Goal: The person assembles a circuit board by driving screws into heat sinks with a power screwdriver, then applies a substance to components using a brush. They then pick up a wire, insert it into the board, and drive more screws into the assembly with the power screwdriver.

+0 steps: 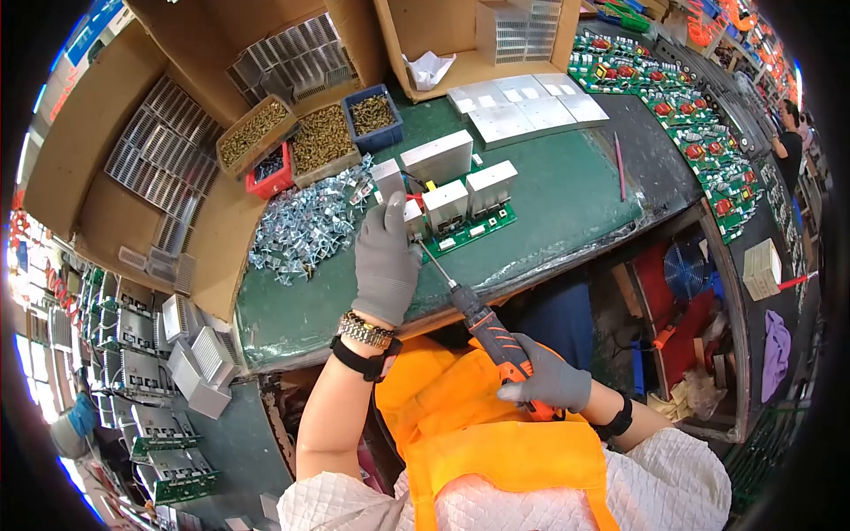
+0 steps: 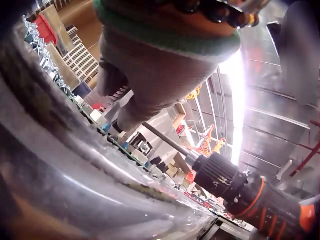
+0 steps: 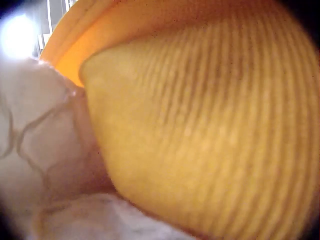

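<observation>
In the head view the gloved right hand [image 1: 551, 379] grips a black and orange power screwdriver [image 1: 489, 329]. Its long bit reaches the left end of a green circuit board [image 1: 478, 232] that carries several silver heat sinks [image 1: 445, 205]. The gloved left hand [image 1: 386, 264] has its fingers at the board's left-end heat sink, beside the bit's tip. In the left wrist view the left hand [image 2: 155, 75] holds a metal part above the board edge, and the screwdriver [image 2: 220, 175] points at it. The right wrist view shows mostly blurred glove fabric [image 3: 200, 125].
Bins of brass screws [image 1: 326, 140], a red bin [image 1: 270, 173] and a pile of metal clips [image 1: 305, 226] lie left of the board. Silver blocks [image 1: 531, 111] and a red pen [image 1: 619, 166] are behind and right. Cardboard boxes [image 1: 88, 177] stand at the back left.
</observation>
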### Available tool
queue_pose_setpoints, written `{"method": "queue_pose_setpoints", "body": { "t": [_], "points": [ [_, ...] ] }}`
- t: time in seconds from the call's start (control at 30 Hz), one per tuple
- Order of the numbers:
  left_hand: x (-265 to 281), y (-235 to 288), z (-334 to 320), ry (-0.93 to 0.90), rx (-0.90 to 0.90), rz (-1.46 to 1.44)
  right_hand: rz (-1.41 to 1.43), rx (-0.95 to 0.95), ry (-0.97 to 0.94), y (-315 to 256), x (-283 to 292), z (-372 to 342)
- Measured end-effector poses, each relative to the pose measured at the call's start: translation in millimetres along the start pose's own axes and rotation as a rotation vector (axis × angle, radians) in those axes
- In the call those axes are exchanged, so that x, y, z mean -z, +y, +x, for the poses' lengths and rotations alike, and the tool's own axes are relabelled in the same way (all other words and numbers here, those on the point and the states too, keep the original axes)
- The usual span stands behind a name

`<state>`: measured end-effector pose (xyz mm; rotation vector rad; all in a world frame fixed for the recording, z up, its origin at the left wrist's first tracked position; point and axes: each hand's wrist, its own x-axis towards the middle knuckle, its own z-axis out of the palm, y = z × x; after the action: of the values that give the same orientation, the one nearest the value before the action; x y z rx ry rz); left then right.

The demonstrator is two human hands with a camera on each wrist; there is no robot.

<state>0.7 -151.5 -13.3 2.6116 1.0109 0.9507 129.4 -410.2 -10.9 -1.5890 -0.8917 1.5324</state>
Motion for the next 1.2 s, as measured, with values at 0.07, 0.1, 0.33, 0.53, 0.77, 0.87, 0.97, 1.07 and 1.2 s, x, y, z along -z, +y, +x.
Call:
{"method": "queue_pose_setpoints", "body": {
  "t": [0.07,0.1,0.33,0.53,0.77,0.87,0.97,1.07,1.2],
  "points": [
    [-1.3,-1.2,-0.2,0.045,-0.045,0.002,0.202,-0.129,-0.084,-3.2,-1.3,-3.0],
    [-2.9,-2.9,-0.2,0.044,-0.044,0.002,0.203,-0.13,-0.084,-6.7,-4.7,-4.2],
    [-8.9,-9.3,1.1,0.078,-0.081,-0.005,0.464,-0.139,-0.202,-13.7,-21.9,-3.8],
    [-5.1,-6.9,1.7,0.047,-0.046,0.013,0.472,-0.096,-0.213,-7.5,-32.0,0.8],
    [-8.3,-10.9,1.5,0.037,-0.043,-0.01,0.65,-0.065,-0.238,-11.5,-38.3,2.7],
    [4.8,-6.0,4.2,-0.051,-0.053,0.073,0.491,-0.148,-0.233,-16.8,-22.7,-4.5],
    [50.8,-4.5,27.4,-0.306,-0.14,0.016,0.248,0.012,-0.278,-0.1,9.4,-20.0],
    [60.1,-43.0,80.5,-0.235,0.031,-0.472,0.217,-0.059,-0.312,22.5,33.3,-27.4],
    [3.5,-113.9,171.3,-0.271,0.046,0.088,0.29,0.022,-0.255,7.4,37.7,-19.4]
  ]
}}
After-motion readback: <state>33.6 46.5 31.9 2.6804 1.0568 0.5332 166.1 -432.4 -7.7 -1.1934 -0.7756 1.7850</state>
